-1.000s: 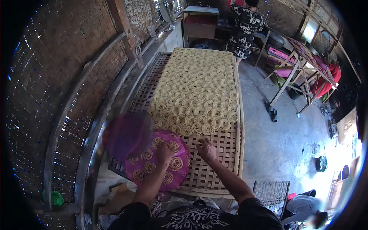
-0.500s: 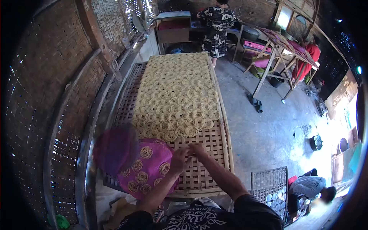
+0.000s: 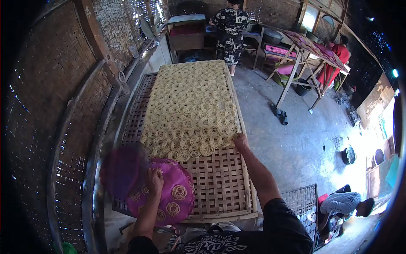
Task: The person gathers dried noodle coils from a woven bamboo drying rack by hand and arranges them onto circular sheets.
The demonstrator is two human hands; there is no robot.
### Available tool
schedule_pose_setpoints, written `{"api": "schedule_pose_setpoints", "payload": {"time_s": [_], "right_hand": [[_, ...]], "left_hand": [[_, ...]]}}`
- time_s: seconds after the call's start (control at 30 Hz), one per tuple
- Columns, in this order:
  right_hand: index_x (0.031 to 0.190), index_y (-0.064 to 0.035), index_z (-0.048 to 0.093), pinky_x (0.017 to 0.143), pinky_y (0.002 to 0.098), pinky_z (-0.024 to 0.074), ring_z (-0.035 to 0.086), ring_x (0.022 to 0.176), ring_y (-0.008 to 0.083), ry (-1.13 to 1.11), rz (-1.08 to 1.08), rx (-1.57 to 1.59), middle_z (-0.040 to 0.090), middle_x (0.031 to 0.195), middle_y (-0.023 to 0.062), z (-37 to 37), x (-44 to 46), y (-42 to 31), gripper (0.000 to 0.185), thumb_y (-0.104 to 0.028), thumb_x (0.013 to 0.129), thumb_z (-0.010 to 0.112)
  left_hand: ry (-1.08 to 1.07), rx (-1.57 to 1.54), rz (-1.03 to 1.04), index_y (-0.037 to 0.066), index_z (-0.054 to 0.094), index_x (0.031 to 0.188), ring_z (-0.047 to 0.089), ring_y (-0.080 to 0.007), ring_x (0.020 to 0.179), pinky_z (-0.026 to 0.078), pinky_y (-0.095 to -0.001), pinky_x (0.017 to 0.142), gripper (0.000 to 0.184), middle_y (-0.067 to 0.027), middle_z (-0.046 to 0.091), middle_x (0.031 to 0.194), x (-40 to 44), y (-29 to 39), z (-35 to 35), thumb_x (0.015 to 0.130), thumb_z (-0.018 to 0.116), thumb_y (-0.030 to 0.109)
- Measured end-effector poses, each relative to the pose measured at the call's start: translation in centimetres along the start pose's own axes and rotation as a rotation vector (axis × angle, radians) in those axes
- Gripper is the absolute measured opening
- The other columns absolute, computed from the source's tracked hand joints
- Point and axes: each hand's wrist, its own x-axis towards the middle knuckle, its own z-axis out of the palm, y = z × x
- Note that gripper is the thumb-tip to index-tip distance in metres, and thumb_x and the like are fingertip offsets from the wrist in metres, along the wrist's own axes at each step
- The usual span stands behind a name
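Note:
Rows of pale noodle coils cover the far part of a woven bamboo rack. My right hand is at the rack's right edge, its fingers closed at the last coil of the nearest row. On the rack's near left lies a round purple cloth-covered tray with several loose coils, among them one noodle coil right of my wrist. My left hand is over this tray, fingers pinched on what seems to be a coil. A dark purple blur overlaps the tray's left side.
A woven wall runs along the left. One person stands beyond the rack; a person in red is behind a wooden stand. Another person bends at the lower right. Sandals lie on the floor.
My hands, together over the bare slats half a second ago, have parted. The right moved to the nearest row's right end, the left back over the purple tray. The view has shifted slightly.

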Motion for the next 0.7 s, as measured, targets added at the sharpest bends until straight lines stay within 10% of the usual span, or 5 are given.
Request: {"api": "schedule_pose_setpoints", "payload": {"time_s": [0.27, 0.47, 0.7], "right_hand": [[0.113, -0.0126, 0.066, 0.086, 0.0482, 0.0508, 0.064, 0.099, 0.0382, 0.050, -0.276, -0.425, 0.062, 0.115, 0.0165, -1.2, -1.2, -1.2, 0.031, -0.024, 0.085, 0.060], [0.123, -0.0133, 0.058, 0.079, 0.0497, 0.0523, 0.064, 0.098, 0.0375, -0.031, -0.188, -0.643, 0.058, 0.118, 0.0164, -2.1, -0.8, -2.8, 0.040, -0.020, 0.084, 0.061], [0.115, -0.0044, 0.062, 0.086, 0.0487, 0.0512, 0.061, 0.106, 0.0388, 0.006, -0.486, -0.341, 0.060, 0.119, 0.0205, -1.1, -6.3, -5.3, 0.041, -0.028, 0.082, 0.069]], "left_hand": [[-0.063, 0.179, -0.013, 0.005, 0.062, 0.087, 0.060, -0.0343, 0.091, 0.050, -0.0460, 0.078, 0.024, -0.0153, 0.059, 0.099, 1.0, -0.5, 1.3, 0.067, 0.073, 0.014], [-0.096, -0.377, -0.611, 0.001, 0.058, 0.077, 0.061, -0.0357, 0.073, 0.046, -0.0445, 0.068, 0.016, -0.0189, 0.062, 0.077, 2.9, -2.5, 0.4, 0.073, 0.065, 0.014], [0.229, -0.392, -0.627, -0.002, 0.060, 0.080, 0.060, -0.0321, 0.072, 0.045, -0.0411, 0.067, 0.028, -0.0188, 0.062, 0.076, 4.1, -3.1, -2.3, 0.083, 0.053, 0.025]]}}
